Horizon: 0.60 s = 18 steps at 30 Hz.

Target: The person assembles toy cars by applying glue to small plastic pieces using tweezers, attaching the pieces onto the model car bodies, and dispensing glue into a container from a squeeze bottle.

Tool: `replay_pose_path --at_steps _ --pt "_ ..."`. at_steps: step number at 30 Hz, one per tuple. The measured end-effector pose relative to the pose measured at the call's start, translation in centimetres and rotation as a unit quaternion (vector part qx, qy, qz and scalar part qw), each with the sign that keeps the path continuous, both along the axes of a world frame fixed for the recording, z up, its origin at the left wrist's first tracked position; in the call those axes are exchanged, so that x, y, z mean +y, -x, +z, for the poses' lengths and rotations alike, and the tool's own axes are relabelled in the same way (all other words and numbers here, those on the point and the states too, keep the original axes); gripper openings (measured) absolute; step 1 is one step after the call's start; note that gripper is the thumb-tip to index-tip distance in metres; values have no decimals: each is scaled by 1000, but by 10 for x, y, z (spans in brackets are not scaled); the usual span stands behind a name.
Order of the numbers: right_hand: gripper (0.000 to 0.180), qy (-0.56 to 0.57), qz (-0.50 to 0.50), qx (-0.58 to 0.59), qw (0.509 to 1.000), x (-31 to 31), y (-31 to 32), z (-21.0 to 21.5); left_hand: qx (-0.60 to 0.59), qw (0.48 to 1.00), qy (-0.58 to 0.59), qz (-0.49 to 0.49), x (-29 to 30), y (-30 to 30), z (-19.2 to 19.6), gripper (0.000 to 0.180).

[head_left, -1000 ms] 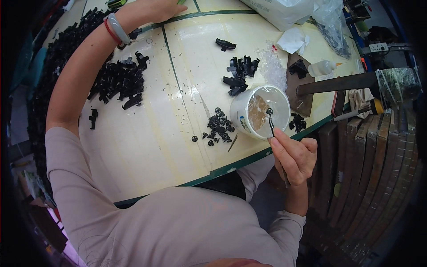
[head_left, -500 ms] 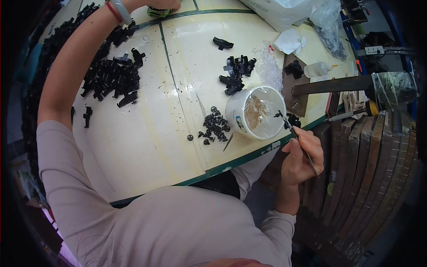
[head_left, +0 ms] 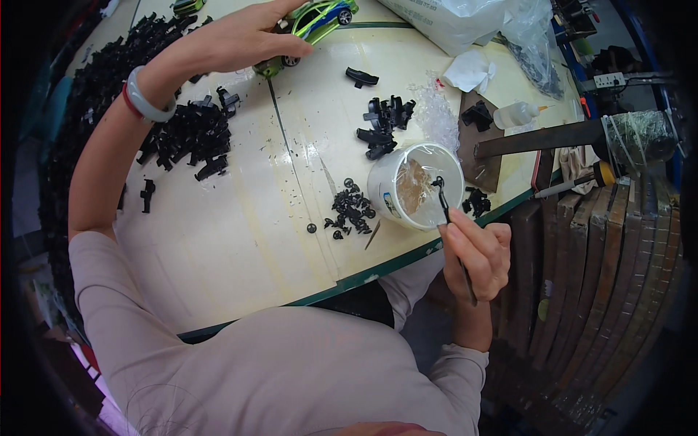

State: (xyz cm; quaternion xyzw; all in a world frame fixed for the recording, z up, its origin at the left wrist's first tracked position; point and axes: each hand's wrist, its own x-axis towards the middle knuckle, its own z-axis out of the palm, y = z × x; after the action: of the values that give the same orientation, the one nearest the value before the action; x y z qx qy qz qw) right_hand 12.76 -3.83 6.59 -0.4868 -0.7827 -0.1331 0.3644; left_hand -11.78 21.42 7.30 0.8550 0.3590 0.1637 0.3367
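Observation:
At the far side of the table, my left hand (head_left: 247, 36) is closed around a green toy car (head_left: 323, 16) with blue along its side and dark wheels. My right hand (head_left: 476, 254) pinches slim dark tweezers (head_left: 445, 205) near the table's front edge. A small black piece (head_left: 438, 181) shows at their tip, over the mouth of a white plastic tub (head_left: 379, 190). Clear film and something brownish show inside the tub. Left of it lies a heap of small round black parts (head_left: 352, 207), with a thin metal sliver (head_left: 373, 235) beside them.
Black plastic parts (head_left: 189, 138) are heaped at left, with a smaller group (head_left: 389, 116) behind the tub. A metal bar (head_left: 542, 140) juts in from the right, near a squeeze bottle (head_left: 518, 114). White bags (head_left: 458, 22) lie at the back; another green toy car (head_left: 187, 6) stands far left.
My left hand has drawn nearer and left, bringing the green toy car more fully into view. My right hand has shifted left, carrying the tweezers' tip over the tub's mouth.

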Motion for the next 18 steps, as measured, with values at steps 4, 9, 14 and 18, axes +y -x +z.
replay_pose_path --at_steps 4,9,14,18 --pt "24 17 24 -57 998 4 -7 -1 -15 984 177 18 -25 2 20 63" --pt "24 28 47 -54 997 -1 -3 3 -237 843 477 -67 -50 12 1 75" --pt "27 7 42 35 998 -10 2 5 -173 898 388 -114 -84 24 12 81" --pt "26 -1 42 128 991 -18 6 -1 -105 960 238 -103 -116 48 21 83"
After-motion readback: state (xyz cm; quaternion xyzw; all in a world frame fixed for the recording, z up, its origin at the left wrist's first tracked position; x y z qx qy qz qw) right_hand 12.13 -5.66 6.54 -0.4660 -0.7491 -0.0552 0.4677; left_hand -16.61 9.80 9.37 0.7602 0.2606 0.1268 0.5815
